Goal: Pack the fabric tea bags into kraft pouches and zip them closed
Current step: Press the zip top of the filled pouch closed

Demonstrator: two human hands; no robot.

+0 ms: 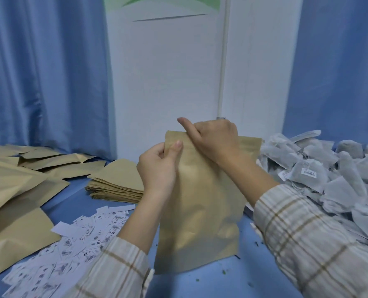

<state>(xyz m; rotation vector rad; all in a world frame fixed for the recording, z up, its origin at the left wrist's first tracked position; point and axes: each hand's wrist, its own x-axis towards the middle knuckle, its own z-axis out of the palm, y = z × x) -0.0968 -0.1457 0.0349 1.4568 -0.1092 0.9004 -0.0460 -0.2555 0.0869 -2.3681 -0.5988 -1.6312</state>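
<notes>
Both hands, left (pixel 157 166) and right (pixel 213 138), pinch one upright pouch (pixel 200 211) at its top, likely mid-zip; tea bags (pixel 329 177) pile and empty pouch stack (pixel 118 186) on the desk (pixel 232 280) still left.

My sleeves

Both my sleeves (pixel 320 239) are cream with tan plaid lines (loose at the cuffs); hands bare.

**One head camera, looking forward and down**

My only view sits on the person's head, close above the blue tabletop (pixel 221 282). It faces a white wall (pixel 168 82) between blue curtains (pixel 43 72), wide enough to catch both forearms.
</notes>
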